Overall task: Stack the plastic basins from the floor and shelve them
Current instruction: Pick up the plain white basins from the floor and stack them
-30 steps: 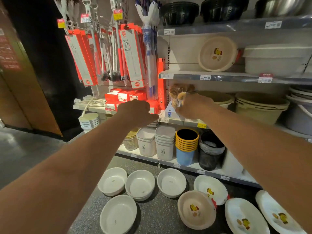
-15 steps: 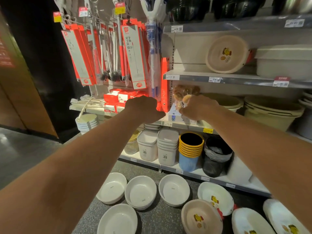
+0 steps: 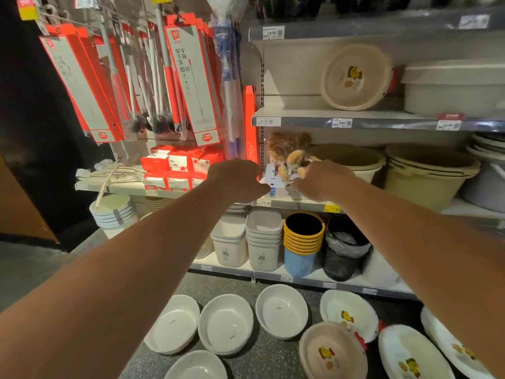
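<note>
Several plain white basins point(image 3: 225, 324) lie open side up on the floor below the shelves. To their right lie duck-print basins, one beige point(image 3: 332, 351) and others white point(image 3: 412, 354). Another beige duck basin point(image 3: 355, 77) leans on the upper shelf. Both arms reach to the middle shelf. My left hand point(image 3: 237, 179) is curled against the left end of a white box point(image 3: 276, 187); its fingers are hidden. My right hand point(image 3: 322, 179) pinches the clear bag of brown sponges point(image 3: 289, 154) standing on that box.
Stacked olive tubs point(image 3: 426, 170) fill the middle shelf on the right. Bins and yellow-rimmed buckets point(image 3: 303, 236) stand on the bottom shelf. Red boxed mops and brushes point(image 3: 188, 77) hang on the left. A white tub point(image 3: 453, 88) sits beside the leaning basin.
My view has moved slightly closer to the shelf. Both hands stay at the white box and the bag, with no clear shift of either.
</note>
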Tool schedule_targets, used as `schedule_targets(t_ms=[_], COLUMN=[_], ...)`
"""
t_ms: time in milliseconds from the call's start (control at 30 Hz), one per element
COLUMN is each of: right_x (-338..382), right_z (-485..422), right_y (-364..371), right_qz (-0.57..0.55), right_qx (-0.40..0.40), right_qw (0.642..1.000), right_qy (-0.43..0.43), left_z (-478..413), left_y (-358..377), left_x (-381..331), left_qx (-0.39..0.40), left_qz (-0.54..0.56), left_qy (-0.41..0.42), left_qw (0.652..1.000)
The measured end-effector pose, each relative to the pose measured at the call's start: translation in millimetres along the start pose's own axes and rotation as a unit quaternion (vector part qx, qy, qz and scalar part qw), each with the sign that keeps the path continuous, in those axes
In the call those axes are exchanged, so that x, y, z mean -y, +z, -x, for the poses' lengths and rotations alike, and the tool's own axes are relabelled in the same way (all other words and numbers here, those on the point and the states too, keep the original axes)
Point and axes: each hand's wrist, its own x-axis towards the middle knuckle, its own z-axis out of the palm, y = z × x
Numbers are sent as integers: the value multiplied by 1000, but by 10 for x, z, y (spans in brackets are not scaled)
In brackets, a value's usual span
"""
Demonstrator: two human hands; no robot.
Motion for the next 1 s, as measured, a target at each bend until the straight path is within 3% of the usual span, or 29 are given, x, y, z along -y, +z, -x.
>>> schedule_targets(t_ms=[667, 1000], right_x=[-607, -578], right_z=[-1029, -1377], right_y=[262, 427], right_qz=[0, -16], right_qx=[3, 0], right_qw=[999, 999], right_qy=[-47, -46], left_z=[-888, -1236], left_y=[302, 440], left_x=[-503, -342], left_qx=[3, 3], left_qz=[28, 18], left_qy=[-49, -33], left_qw=[998, 999])
